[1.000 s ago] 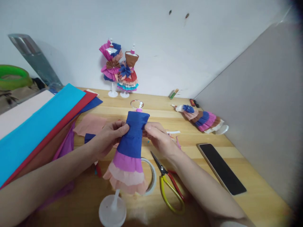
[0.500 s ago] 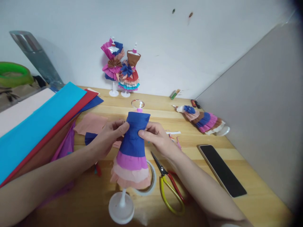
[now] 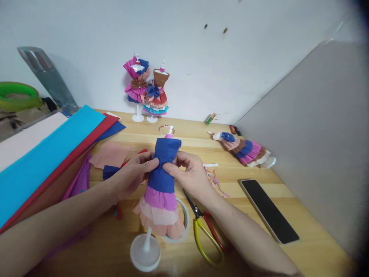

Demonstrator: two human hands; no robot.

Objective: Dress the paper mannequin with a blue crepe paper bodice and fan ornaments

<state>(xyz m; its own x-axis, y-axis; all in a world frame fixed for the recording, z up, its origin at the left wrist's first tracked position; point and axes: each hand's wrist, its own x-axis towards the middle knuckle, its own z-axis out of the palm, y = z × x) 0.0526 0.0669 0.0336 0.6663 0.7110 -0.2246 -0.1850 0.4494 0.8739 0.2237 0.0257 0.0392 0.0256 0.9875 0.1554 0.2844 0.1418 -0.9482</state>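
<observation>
A small mannequin stand point(image 3: 145, 252) wears a paper dress point(image 3: 163, 179) with a dark blue bodice and ruffled tiers of violet, pale pink and peach. Its white base is nearest me, and the stand leans away. My left hand point(image 3: 141, 169) grips the dress at the left of the waist, thumb on the front. From the other side my right hand point(image 3: 188, 171) pinches the waist, thumb pressed on the blue paper. The fingers behind the dress are hidden. Partly under the skirt lies a roll of white tape point(image 3: 186, 221). Scissors point(image 3: 198, 215) with yellow and red handles rest beside my right forearm.
Stacked coloured paper sheets point(image 3: 57, 142) fill the left side, near a green tape roll point(image 3: 19, 94). Two dressed mannequins point(image 3: 137, 84) stand against the wall. Another dressed mannequin point(image 3: 245, 150) lies at the right, behind a phone point(image 3: 269, 211). Paper scraps point(image 3: 215, 179) are scattered nearby.
Both hands have shifted down the bodice to the waist, and the thumbs are closer together. The blue paper looks more pinched in there. The view has tilted slightly up.
</observation>
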